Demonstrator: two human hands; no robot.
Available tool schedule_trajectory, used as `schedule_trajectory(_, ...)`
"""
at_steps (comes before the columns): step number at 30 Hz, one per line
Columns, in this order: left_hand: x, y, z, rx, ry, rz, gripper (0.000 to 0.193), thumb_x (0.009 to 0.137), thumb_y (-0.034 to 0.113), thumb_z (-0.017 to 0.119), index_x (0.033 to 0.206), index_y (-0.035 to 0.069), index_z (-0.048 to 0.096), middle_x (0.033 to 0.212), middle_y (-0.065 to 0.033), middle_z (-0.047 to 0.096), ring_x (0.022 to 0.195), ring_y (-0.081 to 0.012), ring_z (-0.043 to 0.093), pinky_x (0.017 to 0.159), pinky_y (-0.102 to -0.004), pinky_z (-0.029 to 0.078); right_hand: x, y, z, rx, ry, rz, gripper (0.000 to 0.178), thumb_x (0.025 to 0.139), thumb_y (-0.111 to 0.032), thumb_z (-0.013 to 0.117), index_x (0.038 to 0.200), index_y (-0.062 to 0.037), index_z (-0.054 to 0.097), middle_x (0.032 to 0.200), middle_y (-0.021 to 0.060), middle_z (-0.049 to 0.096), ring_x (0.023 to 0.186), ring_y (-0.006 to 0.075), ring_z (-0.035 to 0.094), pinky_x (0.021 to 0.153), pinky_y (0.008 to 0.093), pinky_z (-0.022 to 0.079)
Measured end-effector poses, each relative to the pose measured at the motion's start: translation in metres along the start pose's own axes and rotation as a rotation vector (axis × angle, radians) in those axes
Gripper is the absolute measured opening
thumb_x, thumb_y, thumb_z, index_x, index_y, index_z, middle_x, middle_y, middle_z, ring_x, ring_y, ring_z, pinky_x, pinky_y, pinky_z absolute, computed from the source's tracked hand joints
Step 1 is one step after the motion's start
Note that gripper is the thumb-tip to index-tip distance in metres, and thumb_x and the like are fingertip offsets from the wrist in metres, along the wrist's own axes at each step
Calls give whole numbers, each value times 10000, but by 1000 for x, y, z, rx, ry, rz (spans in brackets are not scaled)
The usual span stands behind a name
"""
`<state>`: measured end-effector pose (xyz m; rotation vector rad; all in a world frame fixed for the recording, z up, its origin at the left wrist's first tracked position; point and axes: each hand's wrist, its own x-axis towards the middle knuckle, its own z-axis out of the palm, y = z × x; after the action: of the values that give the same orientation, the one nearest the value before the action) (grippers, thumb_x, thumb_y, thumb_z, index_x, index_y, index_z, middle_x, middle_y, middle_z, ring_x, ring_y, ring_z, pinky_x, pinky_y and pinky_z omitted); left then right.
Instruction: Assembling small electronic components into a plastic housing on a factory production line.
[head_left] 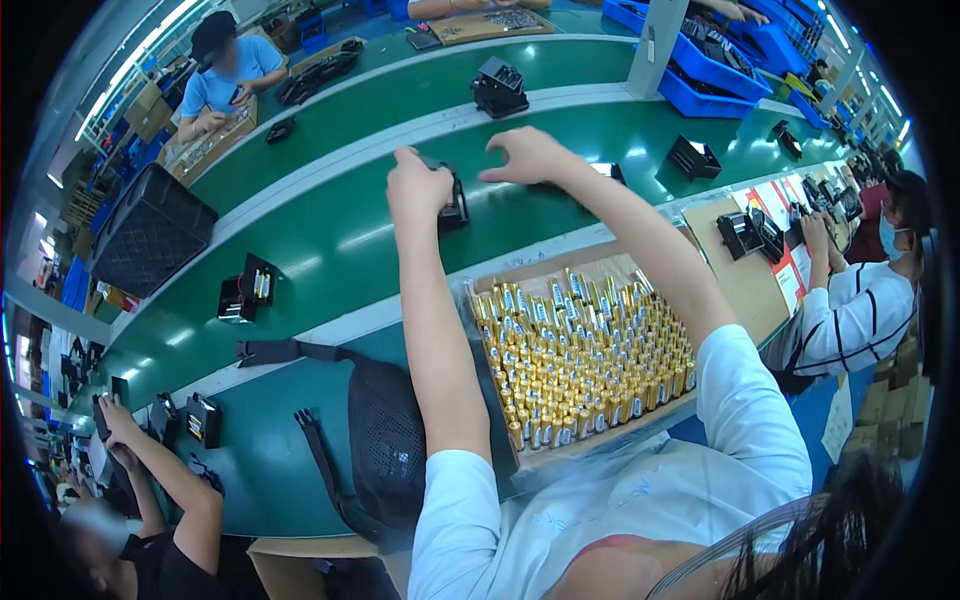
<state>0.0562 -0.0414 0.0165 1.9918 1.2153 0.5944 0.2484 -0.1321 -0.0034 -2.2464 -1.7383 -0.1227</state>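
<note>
My left hand (pixel 418 187) is closed on the left side of a small black plastic case (pixel 457 205) over the green conveyor belt (pixel 340 225); its fingers hide part of the case. Just to the right, my right hand (pixel 527 157) reaches over the belt with thumb and fingers apart and nothing between them. Under my right forearm, another black case (pixel 605 172) is partly covered. A shallow box (pixel 508 437) of gold-coloured batteries (pixel 580 360), standing upright in tight rows, sits close in front of me.
Black cases stand along the belt, one with batteries inside (pixel 247 290) at left and an open one (pixel 694 158) at right. A black waist bag (pixel 385 440) lies left of the batteries. Co-workers sit at both sides and across the belt. Blue bins (pixel 705 95) stand far right.
</note>
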Motion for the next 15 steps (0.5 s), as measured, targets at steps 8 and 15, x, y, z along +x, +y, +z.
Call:
schedule_trajectory(8, -17, 24, 4, 701, 337, 172, 488, 786, 130, 674, 1242, 31, 534, 1247, -219, 569, 1250, -355, 461, 1037, -479, 361, -23, 21, -28, -145, -442, 60, 695, 802, -426, 739, 1344, -41, 534, 1076, 127, 693, 948, 285, 658, 904, 362, 501)
schedule_trajectory(15, -11, 21, 37, 214, -247, 769, 446, 763, 194, 754, 1185, 123, 625, 1226, -81, 632, 1127, -295, 563, 955, -429, 429, -54, 11, -48, 574, -268, 49, 594, 818, -390, 739, 1262, -17, 609, 1057, 130, 713, 886, 248, 676, 810, 338, 535)
